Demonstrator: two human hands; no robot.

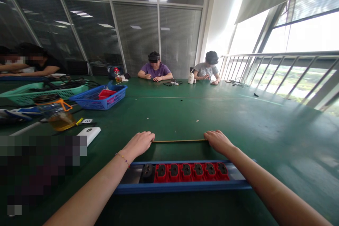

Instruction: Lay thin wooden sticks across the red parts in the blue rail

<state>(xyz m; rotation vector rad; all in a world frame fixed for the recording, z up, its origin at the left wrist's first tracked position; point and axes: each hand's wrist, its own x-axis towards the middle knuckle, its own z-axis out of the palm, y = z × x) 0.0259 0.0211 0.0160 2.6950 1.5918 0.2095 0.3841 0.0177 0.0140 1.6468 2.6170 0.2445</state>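
Note:
A thin, straight yellowish strip [180, 141] runs sideways between my hands, just above the table or touching it; I cannot tell which. My left hand [140, 143] is closed on its left end, and my right hand [218, 141] closes on the right end. The fingertips of both hands are partly hidden. Nearer to me, between my forearms, lies a long power strip with a blue housing [182, 185]. Several red socket modules [186, 172] sit in a row along it, each with a black face. One black module [147, 173] is at the row's left end.
Left of me are a white power bank [91, 135], a jar of amber liquid [62, 122], a blue basket [106, 103] with a red box [106, 94], and a green basket [23, 96] of cables. Across the green table [169, 113] sit two people. Others are at far left.

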